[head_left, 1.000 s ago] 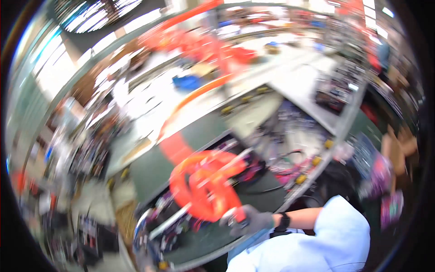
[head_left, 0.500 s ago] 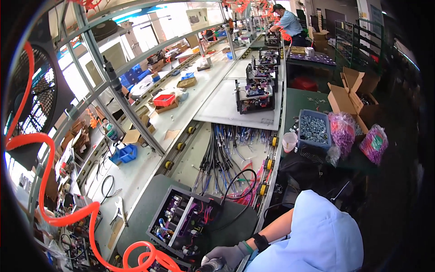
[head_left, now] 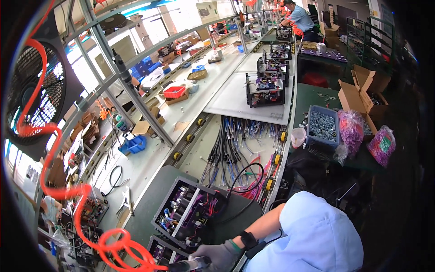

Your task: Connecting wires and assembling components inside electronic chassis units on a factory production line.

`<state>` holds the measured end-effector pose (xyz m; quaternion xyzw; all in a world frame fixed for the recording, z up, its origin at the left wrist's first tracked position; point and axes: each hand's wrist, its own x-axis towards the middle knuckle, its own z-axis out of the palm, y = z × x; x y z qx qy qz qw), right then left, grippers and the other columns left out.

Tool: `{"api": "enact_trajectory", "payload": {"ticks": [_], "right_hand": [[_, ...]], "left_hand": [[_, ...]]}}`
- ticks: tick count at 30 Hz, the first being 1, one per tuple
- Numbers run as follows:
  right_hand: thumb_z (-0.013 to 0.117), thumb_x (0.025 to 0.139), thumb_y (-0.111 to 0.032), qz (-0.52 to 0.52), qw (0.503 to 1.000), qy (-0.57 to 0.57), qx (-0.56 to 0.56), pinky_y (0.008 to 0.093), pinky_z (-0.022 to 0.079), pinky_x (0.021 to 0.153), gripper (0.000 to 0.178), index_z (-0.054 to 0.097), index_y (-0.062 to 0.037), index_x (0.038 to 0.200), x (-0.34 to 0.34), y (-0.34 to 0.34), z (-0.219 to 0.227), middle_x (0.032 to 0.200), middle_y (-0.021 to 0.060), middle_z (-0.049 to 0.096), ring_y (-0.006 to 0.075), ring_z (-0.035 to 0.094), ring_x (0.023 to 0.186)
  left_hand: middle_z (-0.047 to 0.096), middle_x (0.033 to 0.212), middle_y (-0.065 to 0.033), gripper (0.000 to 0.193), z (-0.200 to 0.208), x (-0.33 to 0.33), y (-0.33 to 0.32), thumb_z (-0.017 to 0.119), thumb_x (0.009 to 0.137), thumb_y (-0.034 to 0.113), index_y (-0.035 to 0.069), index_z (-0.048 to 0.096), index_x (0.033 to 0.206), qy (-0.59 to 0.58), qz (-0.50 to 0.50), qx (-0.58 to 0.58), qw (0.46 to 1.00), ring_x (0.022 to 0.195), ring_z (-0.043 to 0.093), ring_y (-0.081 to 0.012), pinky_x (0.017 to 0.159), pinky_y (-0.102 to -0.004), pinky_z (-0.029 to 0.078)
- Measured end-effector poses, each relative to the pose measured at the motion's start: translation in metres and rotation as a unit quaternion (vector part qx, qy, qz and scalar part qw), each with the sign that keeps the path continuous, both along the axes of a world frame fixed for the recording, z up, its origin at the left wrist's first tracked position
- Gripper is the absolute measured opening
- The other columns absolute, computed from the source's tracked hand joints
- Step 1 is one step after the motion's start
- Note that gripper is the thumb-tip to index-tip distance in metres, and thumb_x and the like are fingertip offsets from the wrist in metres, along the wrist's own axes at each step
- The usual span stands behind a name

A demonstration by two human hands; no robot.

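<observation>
My right hand (head_left: 219, 256), in a grey glove, is wrapped around a black and silver air tool (head_left: 186, 264) at the bottom edge. A red coiled air hose (head_left: 89, 240) runs to the end of that tool. Just beyond the hand lies an open black chassis (head_left: 186, 209) with purple circuit boards and a grey crossbar. Nearer me, part of a second open chassis (head_left: 158, 250) shows beside the tool; the rest is cut off. A black cable (head_left: 262, 174) loops beside the first chassis. My left hand is out of view.
Bundled wires (head_left: 231, 145) lie in the line's middle section. Several assembled units (head_left: 267, 88) stand on white boards farther up. Pliers (head_left: 127, 199) and a blue bin (head_left: 133, 144) sit left. At right are a tub of screws (head_left: 322, 126) and an open carton (head_left: 360, 97). A co-worker (head_left: 300, 20) stands far off.
My right hand and the air tool have moved a little left and up, showing more of the tool. The hose has swung, and more of the nearer chassis shows. The whole view has shifted slightly.
</observation>
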<state>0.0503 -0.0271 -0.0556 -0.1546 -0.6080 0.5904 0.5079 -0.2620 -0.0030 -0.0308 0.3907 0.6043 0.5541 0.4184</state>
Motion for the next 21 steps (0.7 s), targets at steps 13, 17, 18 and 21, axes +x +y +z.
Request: {"api": "enact_trajectory", "payload": {"ticks": [13, 17, 18, 21], "right_hand": [[0.083, 0.083, -0.020, 0.279, 0.917, 0.272, -0.090, 0.0310, 0.054, 0.078, 0.059, 0.052, -0.0151, 0.133, -0.056, 0.038, 0.129, 0.116, 0.0078, 0.060, 0.0145, 0.060, 0.096], [0.086, 0.083, -0.022, 0.231, 0.926, 0.262, -0.144, 0.0312, 0.054, 0.077, 0.061, 0.052, -0.0146, 0.132, -0.058, 0.024, 0.139, 0.115, 0.0081, 0.061, 0.0164, 0.061, 0.095], [0.086, 0.083, -0.022, 0.227, 0.925, 0.274, -0.130, 0.0313, 0.054, 0.077, 0.061, 0.052, -0.0146, 0.132, -0.060, 0.023, 0.139, 0.115, 0.0082, 0.061, 0.0167, 0.061, 0.095], [0.086, 0.080, -0.024, 0.184, 0.938, 0.260, -0.140, 0.0344, 0.057, 0.066, 0.056, 0.056, -0.0145, 0.126, -0.068, 0.021, 0.132, 0.101, 0.0063, 0.063, 0.0205, 0.063, 0.085]], "left_hand": [[0.062, 0.095, -0.0008, 0.031, 0.004, 0.074, -0.140, 0.060, 0.101, 0.020, 0.005, 0.058, 0.129, -0.501, -0.001, 0.137, 0.855, 0.060, 0.041, -0.0085, 0.056, -0.0248, 0.038], [0.063, 0.096, -0.0016, 0.024, 0.016, 0.105, -0.126, 0.062, 0.102, 0.021, 0.007, 0.064, 0.121, -0.485, -0.046, 0.136, 0.863, 0.065, 0.045, -0.0079, 0.055, -0.0226, 0.038], [0.063, 0.096, -0.0016, 0.023, 0.019, 0.107, -0.124, 0.063, 0.102, 0.021, 0.007, 0.065, 0.120, -0.486, -0.059, 0.139, 0.861, 0.066, 0.046, -0.0077, 0.055, -0.0221, 0.038], [0.063, 0.097, -0.0019, 0.022, 0.020, 0.109, -0.123, 0.065, 0.101, 0.019, 0.007, 0.066, 0.120, -0.480, 0.004, 0.091, 0.873, 0.066, 0.047, -0.0057, 0.054, -0.0194, 0.036]]}}
